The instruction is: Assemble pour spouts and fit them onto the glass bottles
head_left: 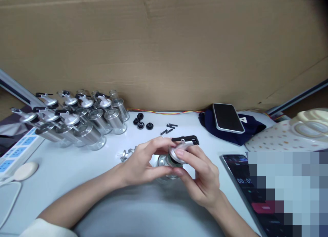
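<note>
In front of me stands a glass bottle (164, 161), topped by a silver pour-spout lid (174, 154) with a black lever (188, 139). My left hand (143, 163) closes around the bottle's upper part, thumb in front. On the other side, my right hand (201, 170) grips the lid, its index finger over the silver cap and its thumb near the neck. The lid sits tilted at the bottle's mouth; whether it is fully seated I cannot tell. Small silver parts (124, 155) lie just behind my left wrist, partly hidden.
Several lidded glass bottles with metal sleeves (88, 134) crowd the back left. Black round caps (150, 126) and small dark pins (169, 129) lie mid-table. At right are a phone (228, 118) on a navy cap (234, 138), and another phone (246, 189). A power strip (17, 151) lies left.
</note>
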